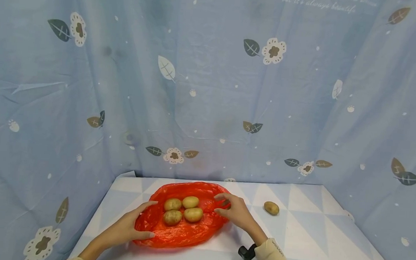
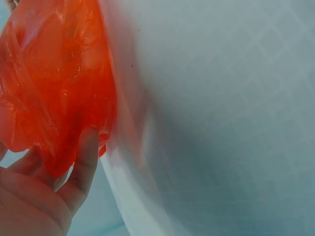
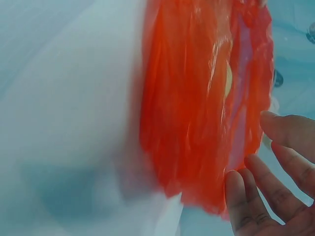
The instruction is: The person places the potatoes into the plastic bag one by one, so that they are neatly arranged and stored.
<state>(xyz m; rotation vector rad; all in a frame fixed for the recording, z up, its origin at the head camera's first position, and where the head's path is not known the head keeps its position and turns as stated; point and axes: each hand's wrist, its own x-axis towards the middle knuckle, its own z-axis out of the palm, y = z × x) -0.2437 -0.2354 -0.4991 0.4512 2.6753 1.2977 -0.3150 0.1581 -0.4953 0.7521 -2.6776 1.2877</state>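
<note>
A red plastic bag (image 1: pixel 185 241) lies spread on the table with its mouth facing up. Several potatoes (image 1: pixel 193 214) sit grouped inside it. My left hand (image 1: pixel 125 227) is at the bag's left end, thumb and fingers spread wide on either side of it. In the left wrist view the thumb (image 2: pixel 87 157) rests against the red plastic. At the right rim is my right hand (image 1: pixel 236 210), its fingers loosely bent and parted. The right wrist view shows these fingertips (image 3: pixel 236 184) right at the bag's edge, with no plastic bunched between them.
A single potato (image 1: pixel 271 208) lies on the table to the right of the bag, beyond the right hand. The table (image 1: pixel 316 238) has a cloth with pale triangles. A blue patterned curtain (image 1: pixel 209 106) hangs behind and along both sides.
</note>
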